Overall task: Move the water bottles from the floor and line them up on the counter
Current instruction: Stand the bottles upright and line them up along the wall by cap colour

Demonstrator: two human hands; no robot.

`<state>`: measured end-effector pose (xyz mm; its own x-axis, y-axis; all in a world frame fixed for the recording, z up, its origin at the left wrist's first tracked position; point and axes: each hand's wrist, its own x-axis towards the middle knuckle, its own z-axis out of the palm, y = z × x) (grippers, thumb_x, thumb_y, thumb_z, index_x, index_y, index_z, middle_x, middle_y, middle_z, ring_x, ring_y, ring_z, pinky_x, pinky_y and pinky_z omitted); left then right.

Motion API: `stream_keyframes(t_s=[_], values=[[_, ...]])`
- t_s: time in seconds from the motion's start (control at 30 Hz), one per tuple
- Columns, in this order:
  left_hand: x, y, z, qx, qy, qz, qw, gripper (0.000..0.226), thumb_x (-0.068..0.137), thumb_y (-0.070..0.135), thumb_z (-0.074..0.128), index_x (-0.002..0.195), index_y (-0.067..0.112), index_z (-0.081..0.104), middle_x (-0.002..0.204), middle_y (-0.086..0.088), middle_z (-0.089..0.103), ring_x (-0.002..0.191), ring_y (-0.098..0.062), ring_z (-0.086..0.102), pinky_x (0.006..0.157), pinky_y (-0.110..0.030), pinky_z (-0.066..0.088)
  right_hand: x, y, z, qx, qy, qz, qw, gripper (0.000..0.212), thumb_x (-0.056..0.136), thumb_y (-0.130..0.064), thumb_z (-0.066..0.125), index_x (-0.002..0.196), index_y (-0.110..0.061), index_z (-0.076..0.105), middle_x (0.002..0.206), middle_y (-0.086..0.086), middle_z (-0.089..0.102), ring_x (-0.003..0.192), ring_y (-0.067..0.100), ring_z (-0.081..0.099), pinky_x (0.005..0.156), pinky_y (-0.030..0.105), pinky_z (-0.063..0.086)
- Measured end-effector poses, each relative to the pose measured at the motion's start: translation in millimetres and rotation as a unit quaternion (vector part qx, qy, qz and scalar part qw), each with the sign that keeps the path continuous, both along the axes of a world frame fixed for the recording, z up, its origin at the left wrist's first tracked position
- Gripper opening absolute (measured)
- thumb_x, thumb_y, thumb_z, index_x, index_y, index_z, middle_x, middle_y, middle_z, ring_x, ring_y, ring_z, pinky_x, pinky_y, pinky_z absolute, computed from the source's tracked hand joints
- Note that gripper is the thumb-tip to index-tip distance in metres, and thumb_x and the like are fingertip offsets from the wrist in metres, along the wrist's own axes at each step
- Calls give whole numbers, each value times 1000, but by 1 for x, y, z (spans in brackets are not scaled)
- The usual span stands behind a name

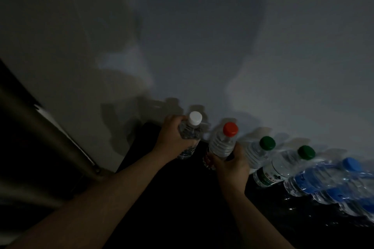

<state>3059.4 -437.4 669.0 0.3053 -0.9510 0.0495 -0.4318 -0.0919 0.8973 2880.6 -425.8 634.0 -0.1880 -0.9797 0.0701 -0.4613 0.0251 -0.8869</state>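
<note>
A dim scene is seen from above. The white-capped bottle (192, 127) is held by the left grip (172, 137), whose fingers are curled round the upper body just under the cap. Its base is down at the far edge of the dark desk (188, 208), close to the wall (202, 46); whether it touches the surface cannot be told. The red-capped bottle (221, 144) is held by the right grip (232, 164), which is closed round its middle, and the bottle is tilted a little toward the right. It is just beside the white-capped one, on its right.

Further to the right, a row of bottles is lined along the wall on the desk: a first green-capped bottle (256, 154), a second green-capped bottle (283, 164) with a green label, and then blue-capped bottles (315, 180), which are blurred. A metal bar (46, 137) is seen at the left, well apart from the bottles.
</note>
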Motion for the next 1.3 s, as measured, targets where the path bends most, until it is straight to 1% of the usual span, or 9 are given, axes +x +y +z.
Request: stream_keyframes(t_s=[0.13,0.33,0.53,0.67,0.87,0.93,1.03,1.17,1.3], values=[[1,-9,-5,6,-8,-23,1000,68,56,14,91,116,9,60,116,-10,50,99,-17,55,80,-12,38,4,-6,-8,13,-6,-16,1000,53,69,-25,82,116,-25,58,97,-12,67,86,5,63,73,30,53],[5,-11,-6,32,-20,-70,997,71,57,15,90,120,15,57,123,-7,51,106,-16,55,88,-18,39,3,-6,-15,35,-9,-19,999,53,73,-26,81,119,-25,55,101,-11,67,90,8,64,75,31,54],[10,-8,-4,58,7,-89,994,76,62,14,88,129,16,51,132,-9,51,117,-22,54,102,-39,46,5,-6,-8,51,16,-8,999,56,76,-24,79,124,-17,51,105,-5,64,95,17,63,79,38,54],[6,-4,-2,64,20,-83,994,79,63,17,88,131,15,49,133,-9,52,120,-23,54,102,-42,46,3,-3,0,76,8,-7,997,47,75,-26,79,112,-24,51,96,-11,59,89,12,59,71,27,46],[14,21,-3,102,0,-56,993,71,66,11,84,127,11,48,133,-9,50,121,-24,51,102,-45,45,-10,21,10,99,73,29,992,43,78,-28,77,115,-20,56,108,0,69,93,16,64,78,38,56],[17,36,-2,115,-34,-78,990,74,68,11,82,132,12,46,136,-10,46,124,-25,48,104,-41,43,-16,32,14,100,122,57,986,47,78,-29,78,119,-19,57,111,-1,68,97,16,64,79,35,55],[18,60,3,114,-106,-123,980,67,70,13,81,130,10,51,129,-9,49,118,-25,53,95,-27,42,-26,51,21,112,188,98,971,55,78,-31,78,127,-20,54,120,-1,65,107,17,62,85,34,54],[8,88,12,156,-161,-211,951,66,73,19,78,132,16,49,131,-5,46,118,-19,51,97,-22,40,-48,77,33,114,255,137,950,57,79,-35,75,131,-24,55,125,-3,63,111,14,61,90,29,52],[-16,109,25,180,-190,-275,925,66,76,22,76,135,18,46,132,-2,44,120,-16,48,101,-24,41,-80,109,46,126,291,156,936,54,80,-37,73,130,-29,55,126,-8,61,106,9,61,82,18,46]])
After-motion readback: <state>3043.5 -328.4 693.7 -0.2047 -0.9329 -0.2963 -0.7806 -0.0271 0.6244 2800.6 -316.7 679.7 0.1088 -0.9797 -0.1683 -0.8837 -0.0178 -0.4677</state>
